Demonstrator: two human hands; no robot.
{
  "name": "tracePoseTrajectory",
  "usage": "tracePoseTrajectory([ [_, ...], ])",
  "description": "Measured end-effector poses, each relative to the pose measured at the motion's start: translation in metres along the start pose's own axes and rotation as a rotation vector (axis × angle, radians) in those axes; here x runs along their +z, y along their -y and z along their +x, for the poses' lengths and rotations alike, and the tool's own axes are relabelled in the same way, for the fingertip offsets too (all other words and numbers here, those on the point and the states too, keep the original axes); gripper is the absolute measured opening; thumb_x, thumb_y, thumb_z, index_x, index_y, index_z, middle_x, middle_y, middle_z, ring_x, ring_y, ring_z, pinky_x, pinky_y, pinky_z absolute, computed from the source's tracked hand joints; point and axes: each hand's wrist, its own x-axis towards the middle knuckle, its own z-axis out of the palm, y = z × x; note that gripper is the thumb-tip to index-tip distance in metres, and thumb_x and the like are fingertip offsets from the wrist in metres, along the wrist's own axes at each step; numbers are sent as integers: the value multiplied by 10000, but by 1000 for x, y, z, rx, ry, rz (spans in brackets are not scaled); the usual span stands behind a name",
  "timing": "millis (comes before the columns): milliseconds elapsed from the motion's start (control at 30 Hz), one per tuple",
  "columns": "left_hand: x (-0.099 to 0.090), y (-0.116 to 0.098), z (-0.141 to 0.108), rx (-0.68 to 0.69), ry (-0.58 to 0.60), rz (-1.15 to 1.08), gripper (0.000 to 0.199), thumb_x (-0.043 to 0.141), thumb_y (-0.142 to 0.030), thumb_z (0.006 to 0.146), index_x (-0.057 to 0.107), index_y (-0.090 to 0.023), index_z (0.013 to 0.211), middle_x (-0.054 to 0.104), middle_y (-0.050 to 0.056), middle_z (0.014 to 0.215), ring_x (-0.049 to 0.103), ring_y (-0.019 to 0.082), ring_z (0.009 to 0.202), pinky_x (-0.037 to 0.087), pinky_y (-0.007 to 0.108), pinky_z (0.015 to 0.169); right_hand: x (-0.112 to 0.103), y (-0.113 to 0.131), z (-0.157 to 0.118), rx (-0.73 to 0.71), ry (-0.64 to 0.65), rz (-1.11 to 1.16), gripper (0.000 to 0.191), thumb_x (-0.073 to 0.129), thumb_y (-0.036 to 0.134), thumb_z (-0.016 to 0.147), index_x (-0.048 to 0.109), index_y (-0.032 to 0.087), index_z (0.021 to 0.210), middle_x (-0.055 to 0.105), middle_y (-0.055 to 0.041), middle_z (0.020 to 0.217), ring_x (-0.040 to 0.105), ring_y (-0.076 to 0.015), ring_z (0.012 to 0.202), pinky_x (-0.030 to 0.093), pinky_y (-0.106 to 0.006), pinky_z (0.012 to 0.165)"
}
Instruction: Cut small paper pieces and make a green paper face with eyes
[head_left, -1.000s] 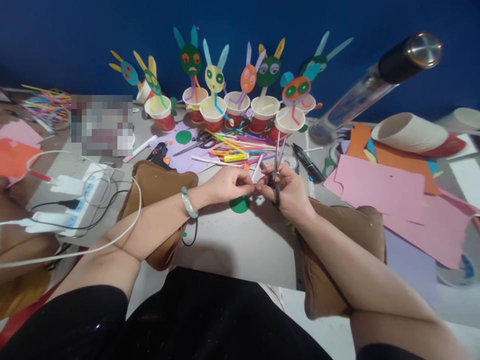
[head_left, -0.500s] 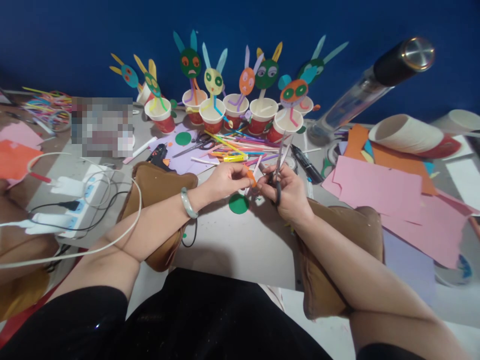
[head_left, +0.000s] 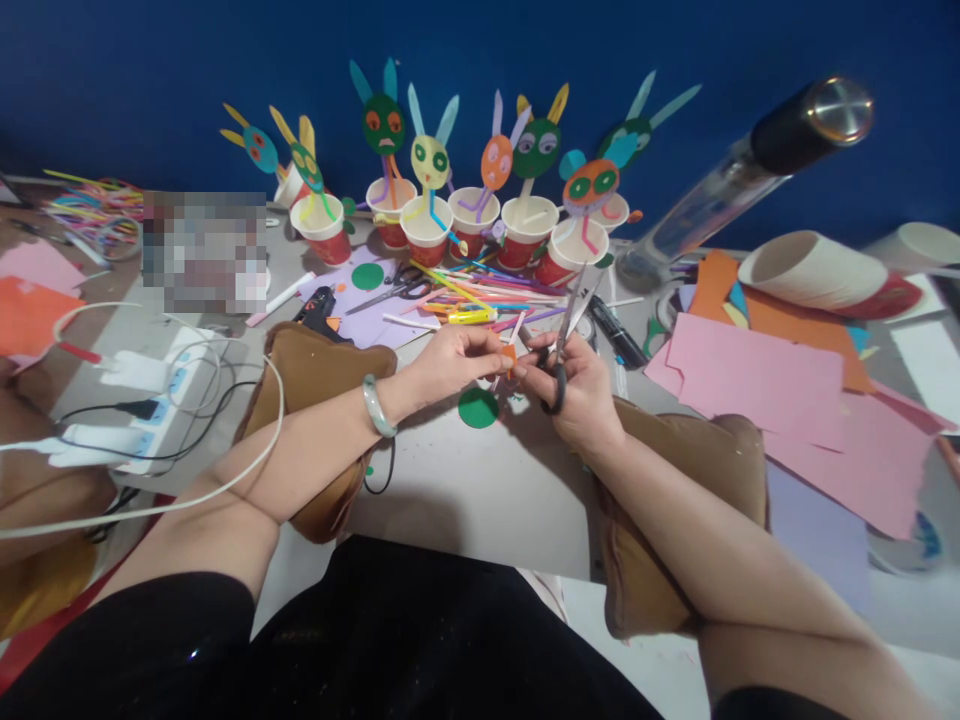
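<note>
Between the thumb and fingers of my left hand [head_left: 465, 358] is a small piece of orange paper [head_left: 509, 355]. My right hand [head_left: 579, 388] is closed around the black handles of a pair of scissors [head_left: 568, 318], whose blades point up and away from me. The right thumb and fingertip also reach the orange paper's edge. Just below the hands, a green paper circle [head_left: 478, 408] lies flat on the table [head_left: 450, 470]. Behind them are colored sticks [head_left: 495, 290] and a yellow tool or marker [head_left: 471, 316].
Several red-and-white paper cups [head_left: 426, 228] with paper animal figures stand along the blue wall. Brown cushions [head_left: 675, 480] lie under both forearms. To the right are pink paper sheets [head_left: 757, 375] and a tall clear bottle [head_left: 697, 210]; a power strip [head_left: 176, 390] with cables sits left.
The orange paper has turned slightly and sits a little further right between my fingers. The scissors have tilted slightly to the right. Both hands stay in nearly the same place.
</note>
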Motion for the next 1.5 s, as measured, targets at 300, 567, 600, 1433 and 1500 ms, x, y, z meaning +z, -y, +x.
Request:
tracePoseTrajectory([
  [300,0,5,1,2,14,-79,260,810,-358,775,681,-145,697,639,-2,680,558,92,660,475,243,670,-2,-1,0,-14,-7,1,517,929,447,676,569,264,998,680,52,722,637,-143,600,536,-294,607],
  [567,1,5,1,-20,-8,-126,247,825,-341,758,684,-149,693,638,-10,674,547,83,643,467,232,647,-2,-1,0,-36,13,-29,485,918,434,701,580,267,1007,687,45,742,656,-148,630,557,-300,640],
  [600,1,5,1,-24,-13,-121,236,823,-331,756,687,-149,693,636,-12,670,545,83,642,464,231,645,-2,-1,-1,-36,10,-32,486,915,439,703,579,267,1009,692,42,754,662,-150,635,562,-304,645],
  [1433,1,-2,-3,-68,206,-409,427,994,-390,584,718,-138,790,728,25,872,694,114,781,562,258,736,2,15,-1,105,157,162,565,995,472,523,607,268,878,636,56,691,622,-139,584,569,-305,615],
  [1500,2,-2,-3,-70,198,-407,445,998,-402,571,705,-139,778,727,23,866,695,113,774,562,254,730,2,15,-1,127,155,190,565,1007,446,506,619,268,876,641,60,687,608,-128,571,567,-294,608],
])
